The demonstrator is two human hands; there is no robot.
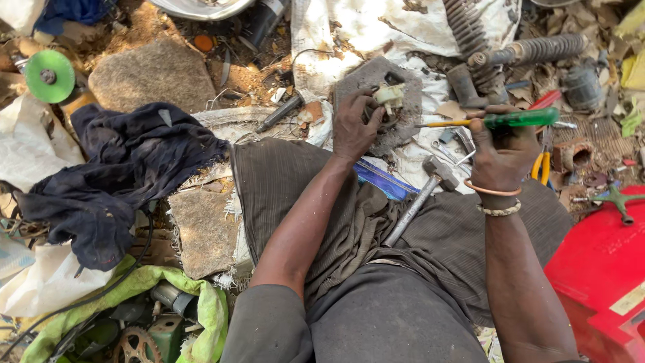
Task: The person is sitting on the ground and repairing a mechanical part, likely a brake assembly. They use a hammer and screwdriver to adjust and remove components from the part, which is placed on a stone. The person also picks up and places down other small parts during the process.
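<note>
Seated person, viewed from above, working over cluttered ground. Left hand [354,124]: grip closed around a small cream-and-dark mechanical part [388,98], pressed down on a grey stone slab [410,81] lying on a white sack cloth [349,30] at the far middle of the ground. Right hand [500,151]: grip closed on a screwdriver [500,121] with a green handle and yellow shaft, held level, its tip pointing left toward the part and stopping just short of it; two bangles on that wrist. Hammer [423,198]: metal head and shaft, lying slantwise across the lap between the two forearms, untouched. Pliers [543,165], yellow-handled, just right of the right hand. Coil springs [531,48], dark, at the far right. Red panel [598,269] at the near right corner. Dark blue cloth [114,175] heaped at the left. Green disc [49,75] at the far left. Flat stone [153,75] beyond the cloth. Toothed sprocket [134,346] on a green cloth [201,302] at the near left.
</note>
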